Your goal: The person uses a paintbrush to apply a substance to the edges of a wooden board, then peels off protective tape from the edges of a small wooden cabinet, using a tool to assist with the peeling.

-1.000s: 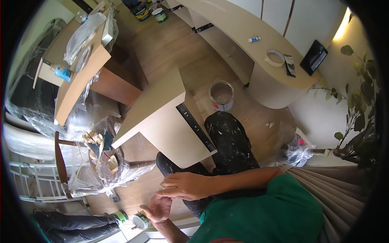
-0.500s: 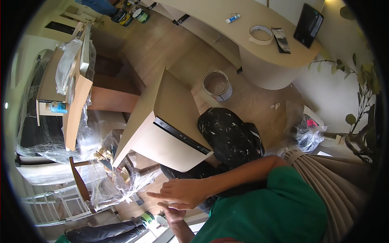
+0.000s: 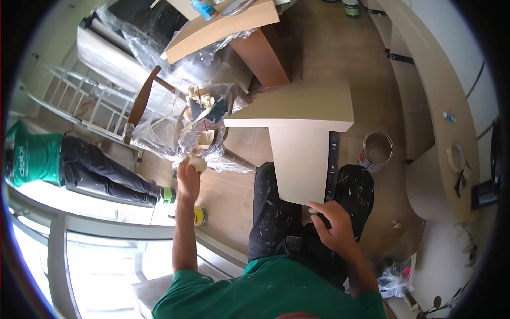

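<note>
Standing between the knees of the person's paint-flecked black trousers point(image 3: 268, 212) in the head view, one pale board unit point(image 3: 300, 165) carries white lettering nowhere near as plain as that on the green shirt point(image 3: 40, 159) of one co-worker at far left; along its right edge runs one black strip point(image 3: 333, 162) with small light marks, too small to read. Labels also show on one bucket point(image 3: 378, 148), patched with red, on one yellow-banded tub point(image 3: 201, 216) and on two green-banded tins, one by the co-worker's feet point(image 3: 168, 195), the other at the upper edge of the floor point(image 3: 351, 8); their print is too small to tell. The unit's top board has its long axis running left to right, while its front panel points down toward the lap. The left hand point(image 3: 189, 183), raised left of the unit, has its fingers closed around one crumpled pale lump point(image 3: 198, 161). The right hand point(image 3: 338, 228) is partly curled near the panel's lower edge, with one small pale scrap point(image 3: 312, 210) at its fingertips; whether it pinches the scrap I cannot tell. On the curved counter point(image 3: 443, 95), one tape roll point(image 3: 450, 159) lies near the rounded end and one small tube point(image 3: 449, 116) farther along. One blue bottle point(image 3: 203, 9) is by the far edge of the wooden table point(image 3: 228, 29).
</note>
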A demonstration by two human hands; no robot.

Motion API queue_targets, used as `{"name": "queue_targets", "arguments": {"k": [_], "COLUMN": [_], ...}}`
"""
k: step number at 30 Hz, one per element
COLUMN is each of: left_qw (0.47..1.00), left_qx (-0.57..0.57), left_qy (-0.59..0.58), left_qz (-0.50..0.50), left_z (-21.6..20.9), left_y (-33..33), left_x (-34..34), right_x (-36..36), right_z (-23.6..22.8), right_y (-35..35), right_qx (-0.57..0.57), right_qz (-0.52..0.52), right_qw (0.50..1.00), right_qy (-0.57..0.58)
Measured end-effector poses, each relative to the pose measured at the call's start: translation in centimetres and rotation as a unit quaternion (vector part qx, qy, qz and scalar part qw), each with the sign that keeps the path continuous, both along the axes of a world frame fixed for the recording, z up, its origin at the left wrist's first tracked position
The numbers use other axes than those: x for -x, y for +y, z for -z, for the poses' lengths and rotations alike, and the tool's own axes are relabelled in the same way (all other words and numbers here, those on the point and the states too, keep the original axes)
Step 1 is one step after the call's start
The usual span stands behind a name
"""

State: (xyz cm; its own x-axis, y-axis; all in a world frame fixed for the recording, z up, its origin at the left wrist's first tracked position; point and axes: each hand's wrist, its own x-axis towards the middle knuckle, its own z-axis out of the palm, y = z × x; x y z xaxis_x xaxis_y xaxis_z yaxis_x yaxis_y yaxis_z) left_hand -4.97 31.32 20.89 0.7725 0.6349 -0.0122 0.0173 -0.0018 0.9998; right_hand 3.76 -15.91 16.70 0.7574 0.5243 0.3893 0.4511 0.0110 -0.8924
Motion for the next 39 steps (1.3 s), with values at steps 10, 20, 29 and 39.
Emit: {"name": "queue_targets", "arguments": {"k": [10, 20, 29, 39], "left_qw": [0.956, 0.904, 0.594, 0.733], "left_qx": [-0.101, -0.302, -0.637, -0.620], "left_qy": [0.147, 0.220, 0.447, 0.275], "left_qz": [-0.232, -0.209, -0.204, -0.055], "left_z": [3.6, 12.3, 12.0, 10.7], "left_y": [27.9, 32.3, 35.3, 40.4], "left_x": [-3.2, -8.4, -9.4, -7.4], "right_x": [0.7, -0.9, -1.2, -1.5], "right_z": [6.0, 8.3, 8.8, 9.8], "right_y": [-2.2, -2.2, -3.3, -2.1], "right_qx": [0.021, 0.092, 0.067, 0.044], "right_qz": [0.179, 0.276, 0.291, 0.283], "right_qw": [0.984, 0.957, 0.954, 0.958], "right_qy": [0.006, -0.012, -0.037, -0.032]}}
